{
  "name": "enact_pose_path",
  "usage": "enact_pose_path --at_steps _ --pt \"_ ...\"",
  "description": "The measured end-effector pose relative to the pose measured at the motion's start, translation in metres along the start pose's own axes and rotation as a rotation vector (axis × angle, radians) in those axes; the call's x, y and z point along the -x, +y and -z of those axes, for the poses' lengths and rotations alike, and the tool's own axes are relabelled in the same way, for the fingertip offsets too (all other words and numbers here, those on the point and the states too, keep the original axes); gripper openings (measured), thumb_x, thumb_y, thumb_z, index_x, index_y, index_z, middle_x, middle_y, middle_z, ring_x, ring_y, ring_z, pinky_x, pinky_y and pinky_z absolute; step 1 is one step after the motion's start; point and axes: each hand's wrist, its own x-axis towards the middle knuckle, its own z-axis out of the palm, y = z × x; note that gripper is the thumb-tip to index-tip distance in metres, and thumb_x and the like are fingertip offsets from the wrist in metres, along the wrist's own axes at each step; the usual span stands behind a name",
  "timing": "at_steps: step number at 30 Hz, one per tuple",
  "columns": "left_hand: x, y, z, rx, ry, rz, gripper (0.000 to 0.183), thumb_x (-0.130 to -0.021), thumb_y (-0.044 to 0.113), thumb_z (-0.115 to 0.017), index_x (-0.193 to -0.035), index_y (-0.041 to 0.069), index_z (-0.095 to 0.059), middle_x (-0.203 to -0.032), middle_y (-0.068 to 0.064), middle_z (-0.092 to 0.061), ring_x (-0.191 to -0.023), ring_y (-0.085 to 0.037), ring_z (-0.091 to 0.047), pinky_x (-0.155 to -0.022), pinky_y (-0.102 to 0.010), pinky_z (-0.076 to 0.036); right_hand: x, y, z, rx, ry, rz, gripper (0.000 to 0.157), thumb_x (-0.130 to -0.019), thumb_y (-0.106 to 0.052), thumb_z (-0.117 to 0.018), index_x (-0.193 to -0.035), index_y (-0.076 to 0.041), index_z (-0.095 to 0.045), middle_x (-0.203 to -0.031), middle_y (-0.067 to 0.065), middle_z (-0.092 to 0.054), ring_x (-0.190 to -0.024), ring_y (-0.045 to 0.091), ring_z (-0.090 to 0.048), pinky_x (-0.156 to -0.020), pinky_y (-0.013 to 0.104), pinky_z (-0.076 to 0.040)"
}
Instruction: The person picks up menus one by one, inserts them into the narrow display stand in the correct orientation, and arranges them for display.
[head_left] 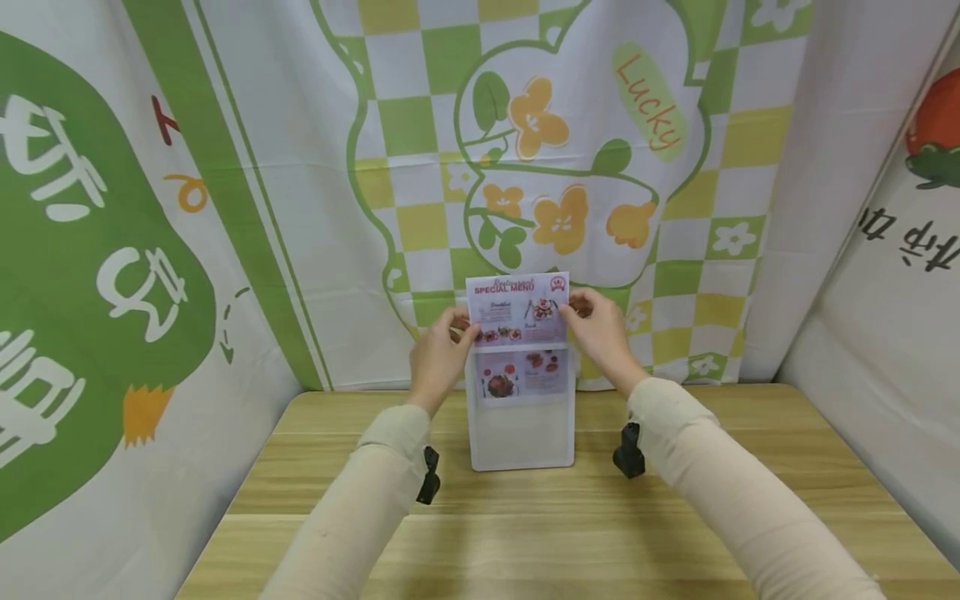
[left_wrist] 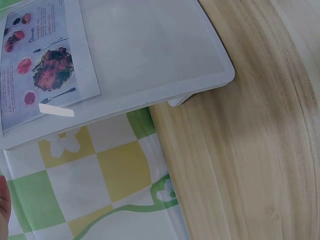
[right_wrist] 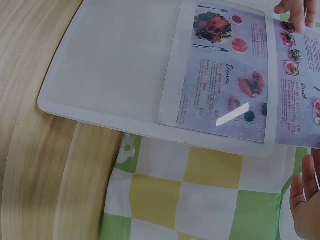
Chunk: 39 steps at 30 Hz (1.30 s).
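Observation:
A printed menu sheet (head_left: 517, 312) headed "SPECIAL MENU" is partway inside a white-rimmed clear display stand (head_left: 522, 437); its upper half sticks out above the stand's top rim. My left hand (head_left: 442, 350) pinches the sheet's left edge, and my right hand (head_left: 603, 333) pinches its right edge. Through the clear front, the lower half of the menu (right_wrist: 225, 75) shows a dinner section, while the bottom of the stand (right_wrist: 115, 60) has no print behind it. Only a sliver of the left hand (left_wrist: 4, 205) appears in the left wrist view.
The stand is upright on a wood-grain table (head_left: 517, 542), with a small white foot (left_wrist: 180, 99) behind it. Close behind hangs a green, yellow and white checkered cloth (head_left: 420, 125). Printed cloths also flank both sides. A black wrist camera (head_left: 630, 452) hangs under the right sleeve.

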Motion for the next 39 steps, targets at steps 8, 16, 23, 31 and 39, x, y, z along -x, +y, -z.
enact_pose_path --at_steps 8,16,23,31,39 --pt "-0.005 0.005 0.001 0.001 0.012 0.008 0.032 -0.097 0.032 -0.064 -0.125 0.015 -0.062 -0.108 0.003 -0.071 -0.089 -0.015 -0.066 -0.071 -0.034 -0.050 0.005 0.007 -0.001 0.023 -0.016 -0.002 0.018 -0.095 -0.010 -0.065 -0.107 0.004 -0.064 -0.102 0.018 -0.066 -0.094 0.028 -0.059 -0.086 0.038 -0.049" --pt "-0.007 0.009 0.002 -0.001 0.030 0.006 0.032 -0.098 0.029 -0.064 -0.125 0.014 -0.059 -0.108 0.002 -0.071 -0.088 -0.016 -0.066 -0.073 -0.035 -0.049 0.007 0.012 -0.003 0.019 -0.015 -0.008 0.020 -0.095 -0.011 -0.066 -0.109 0.004 -0.065 -0.103 0.018 -0.066 -0.095 0.029 -0.059 -0.087 0.039 -0.049" --pt "0.000 0.007 0.001 0.002 0.017 0.013 0.032 -0.098 0.027 -0.064 -0.126 0.013 -0.059 -0.109 -0.001 -0.071 -0.088 -0.017 -0.066 -0.073 -0.036 -0.050 0.004 0.006 -0.001 0.011 -0.006 0.015 0.023 -0.095 -0.012 -0.066 -0.112 0.003 -0.065 -0.104 0.018 -0.067 -0.095 0.028 -0.060 -0.087 0.039 -0.049" --pt "0.001 0.005 0.001 -0.010 0.020 0.011 0.035 -0.098 0.029 -0.064 -0.130 0.015 -0.059 -0.111 0.001 -0.071 -0.086 -0.017 -0.066 -0.068 -0.034 -0.050 0.005 0.005 0.000 0.011 -0.018 0.007 0.022 -0.096 -0.012 -0.065 -0.112 0.003 -0.065 -0.106 0.017 -0.067 -0.096 0.028 -0.060 -0.088 0.040 -0.049" --pt "-0.003 0.004 0.003 -0.021 0.044 -0.049 0.029 -0.097 0.026 -0.066 -0.125 0.020 -0.063 -0.106 0.002 -0.072 -0.083 -0.015 -0.065 -0.060 -0.031 -0.048 0.006 0.009 -0.001 0.010 -0.019 0.016 0.023 -0.096 -0.012 -0.065 -0.113 0.003 -0.064 -0.105 0.018 -0.067 -0.095 0.028 -0.060 -0.087 0.039 -0.049"
